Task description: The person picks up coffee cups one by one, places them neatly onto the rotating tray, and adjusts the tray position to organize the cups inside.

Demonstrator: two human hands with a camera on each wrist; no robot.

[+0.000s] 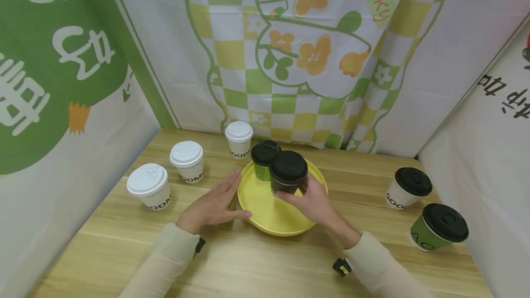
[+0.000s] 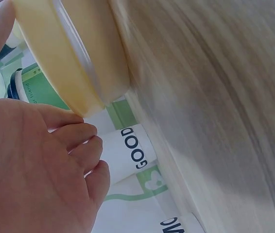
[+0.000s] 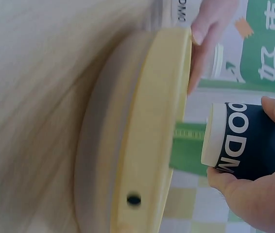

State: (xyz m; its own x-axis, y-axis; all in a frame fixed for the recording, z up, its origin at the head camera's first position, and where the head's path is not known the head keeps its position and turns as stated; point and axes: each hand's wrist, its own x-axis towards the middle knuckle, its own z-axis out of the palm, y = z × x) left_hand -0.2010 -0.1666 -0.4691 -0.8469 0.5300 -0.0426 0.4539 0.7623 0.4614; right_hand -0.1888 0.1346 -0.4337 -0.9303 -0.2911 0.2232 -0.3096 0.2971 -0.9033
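Observation:
My right hand (image 1: 312,201) grips a dark paper cup (image 1: 285,186) with a black lid, thumb on one side and fingers round the other. In the right wrist view the base of this dark cup (image 3: 247,141) hangs above the rim of a round yellow tray (image 1: 273,224). Behind it, a green cup (image 1: 262,173) with a black lid stands on the tray. My left hand (image 1: 211,206) rests against the tray's left edge, fingers extended. Its thumb lies at the rim, and the left wrist view shows the fingertips (image 2: 77,118) right at the tray's side.
Left of the tray stand white-lidded cups: one in front (image 1: 151,187), one behind it (image 1: 187,162) and one at the back (image 1: 239,139). At right are a white cup (image 1: 399,194) and a green cup (image 1: 428,231), both black-lidded. Printed curtains surround the wooden table (image 1: 248,266).

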